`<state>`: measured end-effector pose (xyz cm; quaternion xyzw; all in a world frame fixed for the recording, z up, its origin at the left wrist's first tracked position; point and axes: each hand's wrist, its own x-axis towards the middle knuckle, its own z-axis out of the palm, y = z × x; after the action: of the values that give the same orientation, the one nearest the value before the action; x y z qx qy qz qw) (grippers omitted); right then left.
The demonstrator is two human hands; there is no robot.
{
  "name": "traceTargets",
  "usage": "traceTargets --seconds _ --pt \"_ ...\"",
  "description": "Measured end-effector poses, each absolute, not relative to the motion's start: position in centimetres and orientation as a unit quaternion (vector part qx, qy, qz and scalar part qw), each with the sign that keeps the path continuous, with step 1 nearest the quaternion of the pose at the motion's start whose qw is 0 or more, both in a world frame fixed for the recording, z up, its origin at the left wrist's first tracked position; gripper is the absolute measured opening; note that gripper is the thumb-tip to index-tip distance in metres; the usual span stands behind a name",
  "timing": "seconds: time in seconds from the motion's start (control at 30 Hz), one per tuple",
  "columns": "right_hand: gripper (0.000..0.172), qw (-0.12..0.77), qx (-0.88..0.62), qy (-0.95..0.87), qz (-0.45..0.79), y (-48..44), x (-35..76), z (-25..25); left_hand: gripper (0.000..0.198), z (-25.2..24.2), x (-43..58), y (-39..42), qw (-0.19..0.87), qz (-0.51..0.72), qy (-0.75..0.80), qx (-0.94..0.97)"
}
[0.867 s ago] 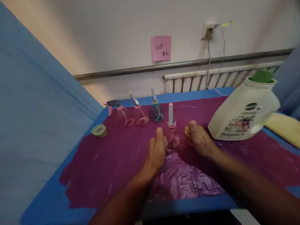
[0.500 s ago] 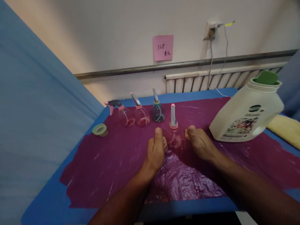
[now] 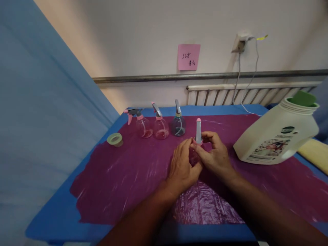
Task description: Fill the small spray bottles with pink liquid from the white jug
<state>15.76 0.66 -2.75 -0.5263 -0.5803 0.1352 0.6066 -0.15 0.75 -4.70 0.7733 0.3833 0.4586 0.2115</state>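
A small clear spray bottle [image 3: 199,131] with a grey and pink trigger head stands upright on the purple plastic sheet [image 3: 123,177]. My left hand [image 3: 182,165] is wrapped around the left side of its body. With thumb and fingers, my right hand [image 3: 216,155] grips the bottle at its pink collar. Most of the bottle's body is hidden behind my hands. Behind and to the left stand two more clear spray bottles with pink collars, one upright [image 3: 161,130] and one with its trigger pointing left [image 3: 144,129], beside a bluish spray bottle [image 3: 178,126].
A large cream jug [image 3: 271,136] with a green scoop [image 3: 304,98] in its mouth leans at the right, near a yellow cloth [image 3: 315,153]. The small green cup [image 3: 115,139] sits far left. A blue curtain [image 3: 51,102] hangs at the left; a cord [image 3: 238,78] runs down the wall.
My hands were fists on either side of the spray bottle, thumbs up. Now they have come together and closed on it. The camera view has shifted slightly.
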Motion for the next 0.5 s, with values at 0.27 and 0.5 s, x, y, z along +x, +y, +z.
traceTargets --seconds 0.27,0.5 --pt "0.030 0.580 -0.506 -0.607 0.199 -0.2 16.6 -2.2 0.067 -5.2 -0.1 1.3 0.235 0.452 0.387 0.769" --pt "0.030 0.557 -0.510 -0.633 0.172 -0.2 16.7 -0.9 0.066 -5.1 -0.2 1.3 0.245 0.449 0.377 0.772"
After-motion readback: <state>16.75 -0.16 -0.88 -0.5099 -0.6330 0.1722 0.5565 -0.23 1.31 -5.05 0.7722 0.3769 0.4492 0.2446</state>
